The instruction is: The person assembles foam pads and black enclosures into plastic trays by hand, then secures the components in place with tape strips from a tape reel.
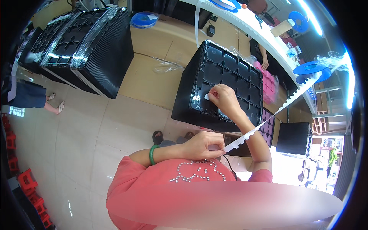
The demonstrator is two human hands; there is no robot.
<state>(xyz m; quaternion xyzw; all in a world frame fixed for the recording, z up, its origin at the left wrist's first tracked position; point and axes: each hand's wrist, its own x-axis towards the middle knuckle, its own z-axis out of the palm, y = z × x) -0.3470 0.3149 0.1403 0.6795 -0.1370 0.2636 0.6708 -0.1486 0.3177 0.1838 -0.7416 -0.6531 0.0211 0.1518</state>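
My left hand (202, 145), with a green bangle at its wrist, is closed in front of my chest on the end of a long white strip (264, 122). This strip has a scalloped edge and runs taut to a blue reel (311, 69) at the right, passing over my right forearm. My right hand (225, 99) pinches a small white piece (207, 96) just over the near left part of a stack of black compartment trays (245, 73). Whether the piece touches the top tray I cannot tell.
A strapped stack of black trays (88, 42) stands at the left. Pink trays (268, 82) lie beyond my stack, near another person's hand (265, 64). A white shelf (245, 17) holds blue reels and a bottle (281, 28). Red stools (28, 180) line the far left.
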